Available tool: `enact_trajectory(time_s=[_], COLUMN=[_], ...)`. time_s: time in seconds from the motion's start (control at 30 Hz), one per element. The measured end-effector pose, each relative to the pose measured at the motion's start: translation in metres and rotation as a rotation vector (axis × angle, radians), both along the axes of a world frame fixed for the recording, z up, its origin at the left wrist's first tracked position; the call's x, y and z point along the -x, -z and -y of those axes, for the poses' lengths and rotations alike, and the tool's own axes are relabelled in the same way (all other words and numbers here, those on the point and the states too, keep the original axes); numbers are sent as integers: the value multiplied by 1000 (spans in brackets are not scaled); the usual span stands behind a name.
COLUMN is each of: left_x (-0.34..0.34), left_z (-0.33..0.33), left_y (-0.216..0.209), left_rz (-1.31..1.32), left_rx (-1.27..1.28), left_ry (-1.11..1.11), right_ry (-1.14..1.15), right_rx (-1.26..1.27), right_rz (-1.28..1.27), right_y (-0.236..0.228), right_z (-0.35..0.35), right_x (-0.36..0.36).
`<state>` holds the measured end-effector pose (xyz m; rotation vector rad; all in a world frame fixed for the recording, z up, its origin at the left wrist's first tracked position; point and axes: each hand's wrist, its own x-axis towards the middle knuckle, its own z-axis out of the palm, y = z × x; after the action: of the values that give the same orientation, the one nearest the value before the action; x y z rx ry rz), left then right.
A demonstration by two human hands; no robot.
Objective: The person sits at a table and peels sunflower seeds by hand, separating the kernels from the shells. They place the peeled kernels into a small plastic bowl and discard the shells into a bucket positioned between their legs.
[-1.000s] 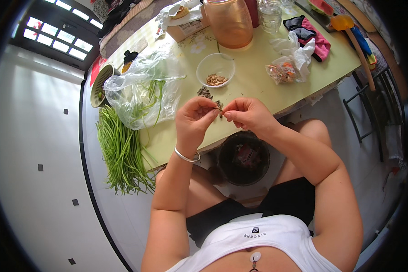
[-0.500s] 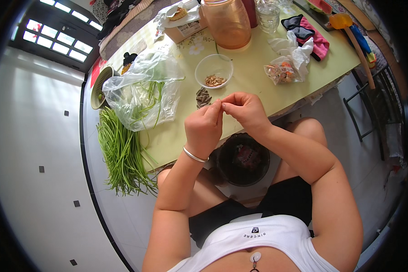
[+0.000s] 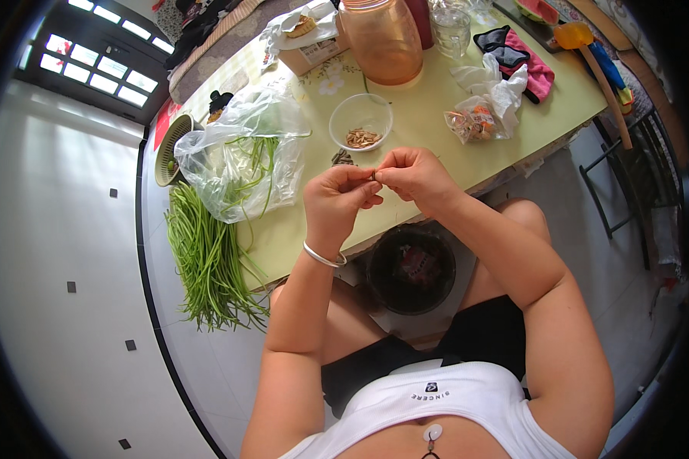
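My left hand [image 3: 338, 197] and my right hand [image 3: 417, 180] meet over the table's near edge. Their fingertips pinch one small dark sunflower seed [image 3: 373, 176] between them. Just beyond my left fingers lies a little pile of dark, striped sunflower seeds [image 3: 342, 157], partly covered by that hand. Behind the pile stands a clear plastic bowl [image 3: 361, 107] with several tan kernels [image 3: 361, 138] at its bottom. A silver bangle [image 3: 323, 257] circles my left wrist.
Long green stalks [image 3: 210, 260] hang over the left edge beside a clear plastic bag [image 3: 241, 168]. A dark bin [image 3: 411, 284] stands between my knees. A large amber jar [image 3: 383, 38] is at the back; a snack packet [image 3: 475, 121] and pink cloth [image 3: 540, 76] lie to the right.
My left hand has shifted slightly left and turned, its fingers now stretched toward the right hand. The seed between the fingertips has come into sight, while more of the pile is hidden.
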<state>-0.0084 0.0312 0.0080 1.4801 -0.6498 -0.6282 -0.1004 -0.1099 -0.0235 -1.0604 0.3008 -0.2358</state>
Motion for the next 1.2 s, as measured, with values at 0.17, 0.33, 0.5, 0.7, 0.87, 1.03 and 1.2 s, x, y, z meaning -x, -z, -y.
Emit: enact_trajectory(time_s=[0.17, 0.33, 0.5, 0.7, 0.87, 1.03, 1.2], left_x=[-9, -11, -2, 5, -4, -14, -4], left_z=[0, 2, 1, 2, -2, -4, -2], left_y=[-1, -2, -2, 5, -3, 4, 1], left_rz=[-302, -329, 50, 296, -98, -221, 57], left_rx=[-4, -14, -94, -67, -61, -18, -51], left_ry=[35, 34, -28, -15, 0, 22, -36], right_ry=[9, 16, 15, -1, -4, 39, 74], right_rx=[-60, -138, -158, 54, 112, 49, 84], right_rz=[-1, -14, -61, 22, 60, 42, 27], right_y=[-1, 4, 2, 13, 8, 8, 12], right_z=[-2, 0, -3, -4, -7, -11, -13], right_x=[0, 0, -2, -2, 0, 0, -3])
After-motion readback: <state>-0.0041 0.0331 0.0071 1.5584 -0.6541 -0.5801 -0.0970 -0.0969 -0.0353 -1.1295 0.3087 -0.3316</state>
